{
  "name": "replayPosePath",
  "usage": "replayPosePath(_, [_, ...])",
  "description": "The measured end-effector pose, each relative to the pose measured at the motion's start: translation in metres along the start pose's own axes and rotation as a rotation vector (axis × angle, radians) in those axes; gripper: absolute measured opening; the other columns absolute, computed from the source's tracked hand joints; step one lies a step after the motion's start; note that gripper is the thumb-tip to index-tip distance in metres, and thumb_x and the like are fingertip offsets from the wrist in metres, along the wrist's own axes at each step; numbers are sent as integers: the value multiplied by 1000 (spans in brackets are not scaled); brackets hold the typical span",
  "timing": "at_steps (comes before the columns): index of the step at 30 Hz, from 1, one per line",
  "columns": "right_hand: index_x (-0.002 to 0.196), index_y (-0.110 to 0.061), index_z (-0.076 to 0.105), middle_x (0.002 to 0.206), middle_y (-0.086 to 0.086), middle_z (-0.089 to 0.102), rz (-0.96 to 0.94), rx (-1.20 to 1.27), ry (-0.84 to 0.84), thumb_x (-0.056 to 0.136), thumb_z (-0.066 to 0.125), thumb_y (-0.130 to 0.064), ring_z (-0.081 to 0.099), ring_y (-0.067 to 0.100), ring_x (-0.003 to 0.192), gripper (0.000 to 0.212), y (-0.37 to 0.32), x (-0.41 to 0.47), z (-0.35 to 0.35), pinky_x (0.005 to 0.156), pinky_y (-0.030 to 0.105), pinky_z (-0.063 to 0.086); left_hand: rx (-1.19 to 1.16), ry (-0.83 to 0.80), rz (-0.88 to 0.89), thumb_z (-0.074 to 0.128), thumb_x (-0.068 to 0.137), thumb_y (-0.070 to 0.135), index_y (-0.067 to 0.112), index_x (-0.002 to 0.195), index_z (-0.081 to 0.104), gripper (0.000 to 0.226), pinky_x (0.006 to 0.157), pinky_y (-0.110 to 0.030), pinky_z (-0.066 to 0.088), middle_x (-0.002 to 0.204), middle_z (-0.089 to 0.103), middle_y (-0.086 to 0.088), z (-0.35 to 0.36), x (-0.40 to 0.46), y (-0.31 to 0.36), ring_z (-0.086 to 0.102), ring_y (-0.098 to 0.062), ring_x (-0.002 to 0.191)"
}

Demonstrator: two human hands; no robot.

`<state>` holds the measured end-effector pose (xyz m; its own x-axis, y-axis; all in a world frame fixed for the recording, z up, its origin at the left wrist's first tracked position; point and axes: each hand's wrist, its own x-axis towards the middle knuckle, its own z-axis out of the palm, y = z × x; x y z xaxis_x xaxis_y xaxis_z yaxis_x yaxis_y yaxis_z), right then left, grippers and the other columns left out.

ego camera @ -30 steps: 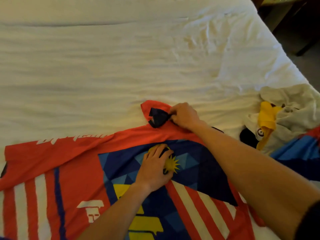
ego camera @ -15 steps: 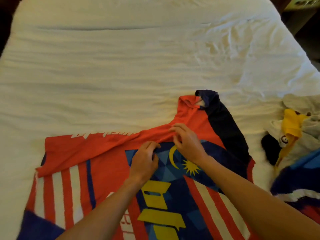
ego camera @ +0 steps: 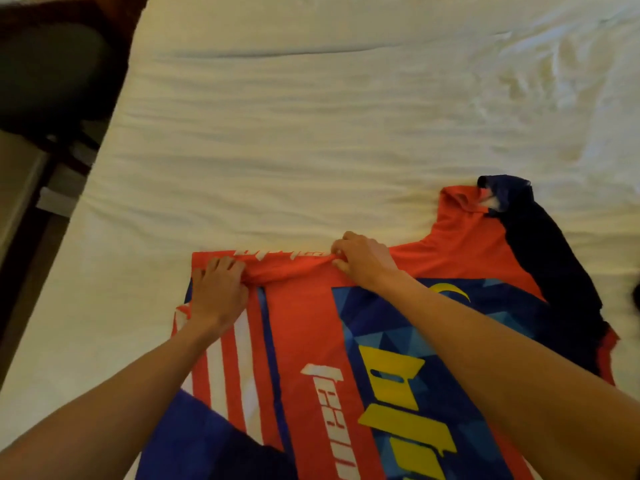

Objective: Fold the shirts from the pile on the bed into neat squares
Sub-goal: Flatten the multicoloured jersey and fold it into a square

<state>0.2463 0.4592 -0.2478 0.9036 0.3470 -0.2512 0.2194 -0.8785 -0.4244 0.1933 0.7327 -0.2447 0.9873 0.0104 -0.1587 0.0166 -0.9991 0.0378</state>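
Now pinching far edge of shirt (ego camera: 304, 327) spread on bed (ego camera: 311, 133): left hand (ego camera: 218, 292) near corner, right hand (ego camera: 363, 259) mid-edge, both closed on cloth; edge running left-right, body lying toward wearer.

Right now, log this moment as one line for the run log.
step: shirt fold | left hand: gripping red jersey far edge | right hand: pinching same edge | surface: white bed | fold: not yet square

White bed (ego camera: 311, 133) — red shirt (ego camera: 304, 327) atop
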Motion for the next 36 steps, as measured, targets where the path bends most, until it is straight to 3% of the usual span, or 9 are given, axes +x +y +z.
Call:
replayPosePath(5, [98,-19,73,102,1,65,23,-35,62,96,52,-25,63,27,87,22,-11,12,0,70,36,49,-138,9,34,57,86,18,17,88,71,14,73,-35,43,94,71,-5,-19,22,-10,62,-27,90])
replayPosePath(11, [73,-27,75,80,-9,71,108,59,-91,78,61,-28,66,17,75,15,-10,33,-22,71,36,58,-12,-753,127,61,88,23,22,88,71,10,78,-32,51,94,68,2,-71,96,-34,62,-19,89])
replayPosePath(16, [63,-20,72,73,0,69,210,84,-186,77,64,-34,64,25,72,22,-15,47,-38,62,33,51,-241,-418,16,55,71,50,25,59,56,28,66,-31,42,68,56,6,-72,105,-37,54,-18,69])
replayPosePath(19, [77,-12,71,79,5,69,149,85,-220,87,57,-45,65,28,77,37,-32,47,-23,70,37,53,-178,-232,-95,60,80,39,21,81,67,19,74,-35,48,89,59,2,-45,79,-50,57,-21,82])
replayPosePath(22, [92,-26,70,94,-5,68,49,16,-140,83,61,-51,63,23,94,28,-46,45,-4,83,38,49,-331,87,-322,63,85,34,17,88,59,17,74,-38,50,96,55,-1,-33,65,-68,56,-23,88])
replayPosePath(25, [124,-28,56,121,-5,54,9,-129,-204,80,64,-59,50,22,113,54,-50,37,19,92,44,40,-453,-30,-516,57,87,60,11,70,58,52,66,-33,46,73,62,-4,-30,64,-81,64,-28,78])
replayPosePath(29, [134,-28,41,130,-4,42,29,-202,-135,80,61,-65,39,19,121,69,-48,28,41,98,46,34,-491,-265,-642,30,84,85,5,71,69,90,76,-35,53,70,71,-6,-43,73,-82,67,-25,71])
replayPosePath(33, [136,-30,38,133,-5,40,46,-209,-158,81,61,-66,37,19,125,70,-48,29,43,100,47,32,-646,-314,-712,66,76,68,7,80,70,61,81,-35,58,73,73,-8,-43,86,-75,69,-23,67])
replayPosePath(36, [134,-31,39,131,-5,41,59,-197,-198,79,64,-66,39,19,124,70,-50,34,41,100,47,33,-726,-229,-769,76,76,36,5,82,71,32,65,-29,56,79,74,-10,-38,90,-76,67,-22,63])
